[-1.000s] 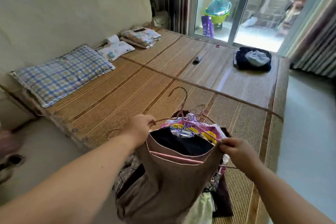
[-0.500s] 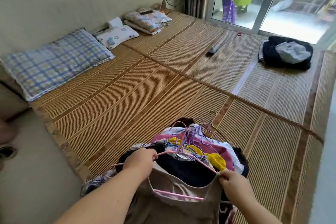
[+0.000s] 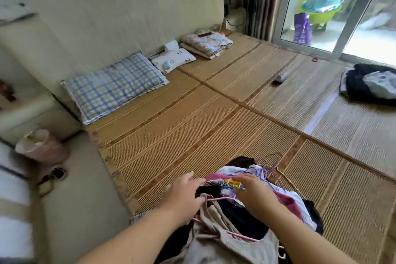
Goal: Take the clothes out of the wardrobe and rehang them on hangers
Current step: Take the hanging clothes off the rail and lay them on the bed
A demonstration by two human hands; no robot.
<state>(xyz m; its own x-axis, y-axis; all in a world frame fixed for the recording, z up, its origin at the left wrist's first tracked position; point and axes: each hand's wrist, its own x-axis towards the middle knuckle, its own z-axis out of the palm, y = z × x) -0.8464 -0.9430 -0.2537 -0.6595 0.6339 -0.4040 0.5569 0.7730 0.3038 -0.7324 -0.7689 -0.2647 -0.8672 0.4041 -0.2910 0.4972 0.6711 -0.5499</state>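
Head view: we look down at our two hands on a pile [image 3: 291,203] of clothes at the near edge of the mat [image 3: 182,126]. Our left hand [image 3: 182,199] lies on the pile's left side with its fingers stretched forward and loose, the thumb just beside the arm of a pink hanger [image 3: 243,236]; it holds nothing that we can see. Our right hand [image 3: 257,197] rests palm down on the middle of the pile, fingers straight and together, gripping nothing.

A beige top [image 3: 216,240] on the pink hanger lies nearest us, on top of dark cloth. Beyond our fingers, purple hooks [image 3: 265,169] stick out from the far side of the pile over the mat.

Further off, a checked pillow [image 3: 113,85] lies against the cushioned back, with a small pillow [image 3: 175,59] beside it and folded cloth [image 3: 205,44] past that. A dark heap [image 3: 360,85] lies well apart on the right of the mat, near the glass door [image 3: 351,17]. Outside stands a green basin [image 3: 317,15]. On the left, a pink bin [image 3: 42,148] stands on the floor beside the mat.
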